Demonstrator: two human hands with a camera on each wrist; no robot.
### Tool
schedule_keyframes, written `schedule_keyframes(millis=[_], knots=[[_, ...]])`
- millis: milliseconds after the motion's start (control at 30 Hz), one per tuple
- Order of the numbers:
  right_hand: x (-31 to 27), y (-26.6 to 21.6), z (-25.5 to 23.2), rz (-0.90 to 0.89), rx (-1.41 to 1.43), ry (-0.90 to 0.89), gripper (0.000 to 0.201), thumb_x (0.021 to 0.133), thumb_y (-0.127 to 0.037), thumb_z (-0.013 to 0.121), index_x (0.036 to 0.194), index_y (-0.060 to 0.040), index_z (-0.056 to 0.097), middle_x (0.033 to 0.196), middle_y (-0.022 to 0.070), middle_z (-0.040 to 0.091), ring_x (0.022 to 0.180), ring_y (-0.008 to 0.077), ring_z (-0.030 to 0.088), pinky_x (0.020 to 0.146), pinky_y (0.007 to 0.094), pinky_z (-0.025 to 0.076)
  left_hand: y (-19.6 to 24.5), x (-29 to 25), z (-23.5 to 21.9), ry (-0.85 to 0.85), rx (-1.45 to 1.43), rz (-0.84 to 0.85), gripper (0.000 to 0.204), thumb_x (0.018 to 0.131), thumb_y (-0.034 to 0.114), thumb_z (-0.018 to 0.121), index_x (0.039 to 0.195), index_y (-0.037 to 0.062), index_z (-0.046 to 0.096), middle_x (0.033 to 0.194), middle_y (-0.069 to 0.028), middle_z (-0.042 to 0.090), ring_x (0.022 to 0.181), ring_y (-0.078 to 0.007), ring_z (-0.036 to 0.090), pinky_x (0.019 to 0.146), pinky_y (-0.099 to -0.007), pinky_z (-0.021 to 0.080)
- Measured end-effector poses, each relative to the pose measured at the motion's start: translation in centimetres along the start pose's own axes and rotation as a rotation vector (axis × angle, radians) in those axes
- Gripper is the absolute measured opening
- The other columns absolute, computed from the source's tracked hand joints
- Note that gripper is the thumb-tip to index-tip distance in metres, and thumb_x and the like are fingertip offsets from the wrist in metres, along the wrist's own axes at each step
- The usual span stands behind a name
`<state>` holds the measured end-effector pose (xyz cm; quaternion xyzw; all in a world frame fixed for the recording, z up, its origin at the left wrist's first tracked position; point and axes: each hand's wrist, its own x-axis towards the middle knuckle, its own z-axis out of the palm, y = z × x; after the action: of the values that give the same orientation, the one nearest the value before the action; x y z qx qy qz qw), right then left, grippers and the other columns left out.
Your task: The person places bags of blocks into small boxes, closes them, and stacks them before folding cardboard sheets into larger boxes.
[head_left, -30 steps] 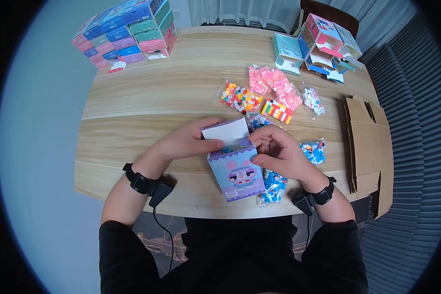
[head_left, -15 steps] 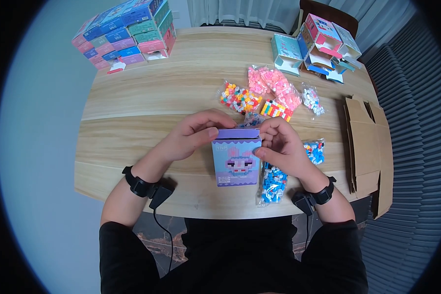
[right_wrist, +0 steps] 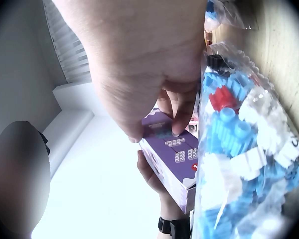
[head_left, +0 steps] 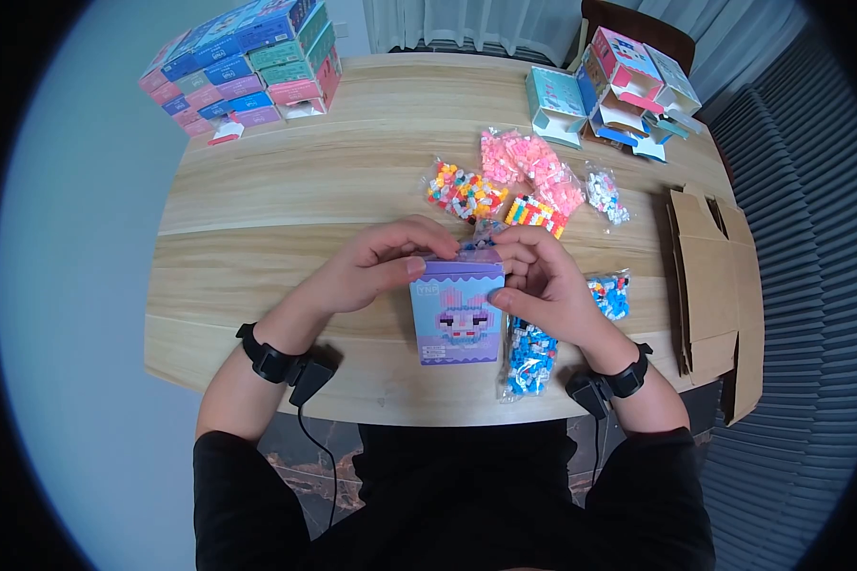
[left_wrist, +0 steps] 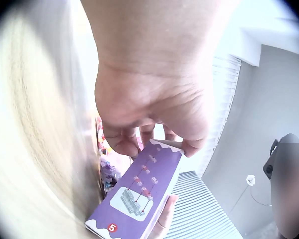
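Wood-grain table [head_left: 257, 209] with a rounded edge; pale curtain [head_left: 486, 24] and dark wooden chair [head_left: 638, 24] past its far side. Both hands meet at the upper part of a purple-and-blue brick-set box [head_left: 459, 328], its pixel-rabbit front facing the wearer. Left hand [head_left: 381, 262] pinches the top left corner region, thumb at the front edge, fingers bent behind; the left wrist view gives a purple side panel with a red numeral 5 [left_wrist: 112, 228]. Right hand [head_left: 548, 290] grips the opposite side near the top, thumb at the front edge, fingers bent against the side panel. Whether the box base touches the table cannot be told. Just below and right of the grip: clear bag of blue and white bricks [head_left: 530, 364]; near, to the right, a second blue brick bag [head_left: 611, 295]. Beyond the grip: multicoloured brick bag [head_left: 467, 193], block of yellow, red and white bricks [head_left: 536, 215], pink brick bags [head_left: 533, 164]; farther right, bag of white and pastel bricks [head_left: 605, 195]. Well right of the grip, flattened brown cardboard [head_left: 719, 295]. Far left of the grip, stacked boxes [head_left: 243, 71]; far right, open-flapped boxes [head_left: 628, 86].
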<state>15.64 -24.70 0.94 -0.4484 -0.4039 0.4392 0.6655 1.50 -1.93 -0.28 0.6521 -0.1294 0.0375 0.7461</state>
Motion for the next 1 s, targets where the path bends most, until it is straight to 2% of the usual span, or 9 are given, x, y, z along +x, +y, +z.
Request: schedule_keyframes(millis=[100, 200, 300, 400, 500, 600, 800, 867, 1000], knots=[[0.1, -0.2, 0.0, -0.019, -0.025, -0.018, 0.047, 0.086, 0.012, 0.062, 0.128, -0.0026, 0.046, 0.116, 0.0074, 0.058, 0.104, 0.0113, 0.059, 0.084, 0.0247, 0.05, 0.7, 0.0, 0.3, -0.03, 0.136, -0.028, 0.027, 0.092, 0.015, 0.056, 0.116, 0.0032, 0.06, 0.13, -0.0128, 0.053, 0.124, -0.0235, 0.048, 0.104, -0.0381, 0.037], [-0.3, 0.2, -0.7, 0.01, -0.145, -0.037, 0.044, 0.088, 0.011, 0.061, 0.128, -0.0012, 0.048, 0.116, 0.0081, 0.059, 0.103, 0.0114, 0.059, 0.083, 0.0242, 0.051, 0.6, 0.1, 0.5, -0.037, 0.048, -0.022, 0.028, 0.091, 0.013, 0.058, 0.118, 0.0042, 0.06, 0.133, -0.0126, 0.051, 0.127, -0.0233, 0.045, 0.106, -0.0391, 0.035], [-0.2, 0.0, -0.8, 0.034, -0.112, -0.02, 0.047, 0.087, 0.012, 0.06, 0.13, -0.0005, 0.047, 0.117, 0.009, 0.058, 0.104, 0.0115, 0.059, 0.082, 0.0245, 0.051, 0.4, 0.2, 1.0, -0.015, -0.003, -0.014, 0.03, 0.093, 0.004, 0.057, 0.123, 0.0034, 0.058, 0.129, -0.01, 0.055, 0.122, -0.0176, 0.05, 0.102, -0.0333, 0.041], [0.0, 0.0, -0.7, 0.035, -0.009, 0.005, 0.056, 0.086, 0.013, 0.06, 0.137, -0.0028, 0.042, 0.123, 0.0091, 0.054, 0.104, 0.0123, 0.058, 0.083, 0.0257, 0.051, 0.3, 0.1, 0.4, 0.11, -0.025, -0.141, 0.032, 0.096, 0.007, 0.056, 0.128, 0.0029, 0.057, 0.127, -0.0087, 0.059, 0.116, -0.0152, 0.055, 0.099, -0.0322, 0.044], [-0.2, 0.0, -0.6, 0.044, 0.065, 0.016, 0.068, 0.084, 0.014, 0.061, 0.144, -0.0062, 0.034, 0.127, 0.0083, 0.05, 0.103, 0.0136, 0.058, 0.084, 0.0275, 0.051, -0.6, 0.1, -0.4, 0.32, -0.267, -0.186, 0.034, 0.098, 0.012, 0.054, 0.131, 0.0023, 0.055, 0.123, -0.0077, 0.062, 0.111, -0.0135, 0.058, 0.096, -0.0318, 0.047], [-0.4, 0.0, -0.4, 0.101, -0.007, -0.059, 0.083, 0.082, 0.014, 0.063, 0.15, -0.0106, 0.023, 0.126, 0.0071, 0.049, 0.1, 0.0147, 0.059, 0.082, 0.0281, 0.049, -1.0, 0.2, -0.8, 0.405, -0.313, -0.183, 0.034, 0.1, 0.016, 0.053, 0.132, 0.0033, 0.055, 0.123, -0.007, 0.062, 0.112, -0.0135, 0.057, 0.096, -0.0322, 0.047], [-0.3, -0.1, -0.3, 0.117, -0.061, -0.09, 0.091, 0.08, 0.013, 0.065, 0.152, -0.0133, 0.016, 0.12, 0.0099, 0.055, 0.093, 0.0154, 0.062, 0.079, 0.0278, 0.05, -0.9, 0.3, -0.4, 0.296, -0.207, -0.156, 0.033, 0.099, 0.014, 0.055, 0.13, 0.0031, 0.058, 0.123, -0.0069, 0.062, 0.111, -0.0128, 0.058, 0.095, -0.0301, 0.047], [-0.3, -0.4, 0.0, 0.141, -0.097, -0.05, 0.09, 0.08, 0.013, 0.065, 0.151, -0.0131, 0.016, 0.119, 0.0107, 0.056, 0.094, 0.0156, 0.063, 0.08, 0.0279, 0.05, -0.9, 0.3, -0.4, 0.254, -0.192, -0.166, 0.033, 0.098, 0.01, 0.056, 0.13, 0.0029, 0.058, 0.123, -0.0072, 0.062, 0.11, -0.0118, 0.057, 0.094, -0.028, 0.048], [-0.2, -0.1, 0.2, 0.129, -0.124, -0.031, 0.086, 0.081, 0.014, 0.059, 0.151, -0.0125, 0.017, 0.118, 0.0121, 0.057, 0.101, 0.0167, 0.062, 0.086, 0.0285, 0.049, -0.7, 0.2, -0.6, 0.235, -0.241, -0.158, 0.031, 0.101, 0.018, 0.05, 0.127, 0.0031, 0.058, 0.116, -0.0065, 0.063, 0.11, -0.0132, 0.058, 0.093, -0.0298, 0.048]])
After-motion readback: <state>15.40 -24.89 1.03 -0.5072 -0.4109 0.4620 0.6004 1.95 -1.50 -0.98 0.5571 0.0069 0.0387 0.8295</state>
